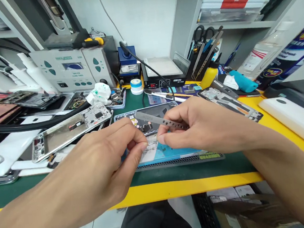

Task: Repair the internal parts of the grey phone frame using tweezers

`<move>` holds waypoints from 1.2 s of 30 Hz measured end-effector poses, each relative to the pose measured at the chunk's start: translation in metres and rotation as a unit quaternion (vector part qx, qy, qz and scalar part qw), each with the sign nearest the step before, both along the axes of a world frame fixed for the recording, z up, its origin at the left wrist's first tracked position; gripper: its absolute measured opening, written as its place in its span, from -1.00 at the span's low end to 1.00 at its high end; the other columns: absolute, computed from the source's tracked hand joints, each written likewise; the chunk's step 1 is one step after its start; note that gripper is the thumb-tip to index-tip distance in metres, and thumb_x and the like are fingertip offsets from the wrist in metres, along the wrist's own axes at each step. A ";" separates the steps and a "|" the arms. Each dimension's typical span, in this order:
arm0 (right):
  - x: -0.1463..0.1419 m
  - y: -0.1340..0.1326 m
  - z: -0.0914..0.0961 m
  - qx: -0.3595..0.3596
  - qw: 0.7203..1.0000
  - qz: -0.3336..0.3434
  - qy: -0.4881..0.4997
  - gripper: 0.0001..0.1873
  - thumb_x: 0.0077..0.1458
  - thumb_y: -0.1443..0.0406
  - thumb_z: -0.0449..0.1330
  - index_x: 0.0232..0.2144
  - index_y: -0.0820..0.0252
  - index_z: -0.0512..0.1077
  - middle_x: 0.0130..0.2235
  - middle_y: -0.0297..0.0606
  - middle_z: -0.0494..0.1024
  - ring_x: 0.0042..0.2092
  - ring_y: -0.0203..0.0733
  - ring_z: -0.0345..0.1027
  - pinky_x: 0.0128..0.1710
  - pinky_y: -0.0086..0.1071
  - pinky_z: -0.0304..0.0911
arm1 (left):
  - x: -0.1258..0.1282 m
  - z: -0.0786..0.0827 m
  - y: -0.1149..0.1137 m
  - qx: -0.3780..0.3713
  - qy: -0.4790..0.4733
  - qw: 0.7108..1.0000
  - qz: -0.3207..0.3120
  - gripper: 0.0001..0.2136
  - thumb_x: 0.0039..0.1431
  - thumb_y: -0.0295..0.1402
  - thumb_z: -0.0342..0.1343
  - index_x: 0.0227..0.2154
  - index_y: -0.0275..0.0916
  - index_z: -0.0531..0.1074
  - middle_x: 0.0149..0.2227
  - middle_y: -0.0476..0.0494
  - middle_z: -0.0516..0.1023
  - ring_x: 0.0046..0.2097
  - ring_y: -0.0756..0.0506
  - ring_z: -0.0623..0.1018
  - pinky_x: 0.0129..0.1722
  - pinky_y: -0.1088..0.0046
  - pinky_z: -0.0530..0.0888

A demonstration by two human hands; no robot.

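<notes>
The bench (174,169) was green with a yellow front edge, crowded at the back with a rework station (67,70) and a small heater plate (163,69). To the left lay a bare silver phone frame (69,131), stripped of its screen; a second frame (229,102) lay to the right on the yellow part. In the middle, on a blue mat (172,153), sat an opened phone (148,119), its back off and its boards exposed, so the opening looked done and the inner work seemed only partly through.

Over that phone the two hands met. The right hand (204,126) held tweezers (160,120) between thumb and fingers, pressed together around the shaft, with the tips pointing left and up, away from the other hand. The left hand (107,158) had thumb and forefinger pinched together just beside the right thumb, above the phone's lower end. Whatever small part sat in that pinch was too small to make out. Nothing showed the phone being closed up; its cover was not in place and the loose frames lay untouched.
</notes>
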State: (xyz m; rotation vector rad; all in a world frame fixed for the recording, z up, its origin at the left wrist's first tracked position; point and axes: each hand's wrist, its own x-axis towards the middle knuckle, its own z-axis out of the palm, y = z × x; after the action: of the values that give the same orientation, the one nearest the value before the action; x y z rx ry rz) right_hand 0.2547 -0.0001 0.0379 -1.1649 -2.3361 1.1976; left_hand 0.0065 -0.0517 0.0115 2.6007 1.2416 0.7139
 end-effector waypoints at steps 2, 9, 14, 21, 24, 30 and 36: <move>0.000 0.000 0.001 -0.008 1.000 0.000 0.002 -0.80 0.22 0.27 0.25 -0.42 0.23 0.57 -0.53 -0.46 0.25 -0.49 -0.40 0.03 -0.57 -0.44 -0.11 | 0.001 0.001 -0.001 -0.006 -0.003 1.000 0.014 -0.83 0.50 -0.33 0.04 -0.26 -0.09 0.48 -0.40 0.18 0.51 -0.45 0.16 0.45 -0.46 0.70 0.33; -0.001 -0.001 0.004 -0.014 1.000 0.001 0.013 -0.80 0.22 0.28 0.25 -0.42 0.25 0.56 -0.53 -0.48 0.25 -0.49 -0.41 0.03 -0.57 -0.47 -0.11 | 0.004 0.003 -0.001 -0.136 -0.054 0.987 0.060 -0.78 0.45 -0.23 0.04 -0.33 -0.04 0.51 -0.62 0.20 0.34 -0.63 0.10 0.25 -0.70 0.71 0.15; 0.000 0.001 0.004 -0.037 0.999 -0.003 0.018 -0.79 0.23 0.26 0.27 -0.43 0.25 0.53 -0.51 -0.48 0.24 -0.48 -0.42 0.01 -0.56 -0.48 -0.10 | 0.003 0.002 0.001 -0.244 -0.105 0.960 0.088 -0.72 0.42 -0.10 0.09 -0.38 -0.07 0.54 -0.63 0.13 0.28 -0.59 0.07 0.18 -0.68 0.69 0.10; 0.002 0.001 0.006 -0.066 0.998 0.000 0.018 -0.78 0.31 0.24 0.28 -0.35 0.26 0.57 -0.48 -0.46 0.26 -0.45 -0.39 0.03 -0.52 -0.47 -0.07 | -0.001 0.000 0.001 -0.317 -0.159 0.931 0.089 -0.64 0.38 0.05 0.17 -0.38 -0.09 0.61 -0.58 0.05 0.26 -0.52 0.05 0.15 -0.61 0.63 0.08; 0.003 -0.001 0.006 -0.077 0.997 -0.001 0.016 -0.79 0.29 0.23 0.30 -0.36 0.25 0.56 -0.47 -0.45 0.27 -0.44 -0.38 0.03 -0.51 -0.47 -0.07 | -0.002 -0.001 0.003 -0.334 -0.177 0.922 0.088 -0.66 0.35 0.04 0.22 -0.39 -0.10 0.61 -0.57 0.05 0.22 -0.52 0.06 0.14 -0.60 0.63 0.06; 0.005 0.001 0.005 -0.099 0.995 0.004 0.027 -0.78 0.32 0.23 0.32 -0.34 0.25 0.57 -0.45 -0.45 0.29 -0.42 -0.38 0.05 -0.49 -0.48 -0.04 | -0.001 -0.002 0.005 -0.362 -0.198 0.907 0.081 -0.68 0.34 0.00 0.23 -0.39 -0.12 0.58 -0.57 0.08 0.17 -0.51 0.07 0.09 -0.58 0.63 0.04; 0.007 0.001 0.005 -0.124 0.991 0.015 0.043 -0.84 0.29 0.26 0.32 -0.33 0.23 0.58 -0.43 -0.45 0.33 -0.40 -0.38 0.08 -0.47 -0.50 0.00 | 0.000 0.001 0.004 -0.385 -0.208 0.896 0.072 -0.72 0.29 -0.07 0.27 -0.41 -0.15 0.56 -0.56 0.10 0.15 -0.50 0.07 0.08 -0.56 0.63 0.02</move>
State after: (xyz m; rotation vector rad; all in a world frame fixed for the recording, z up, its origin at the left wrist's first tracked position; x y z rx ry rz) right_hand 0.2621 0.0007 0.0434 -1.1314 -2.1968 1.5526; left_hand 0.0066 -0.0473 0.0120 1.6318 1.2439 0.5895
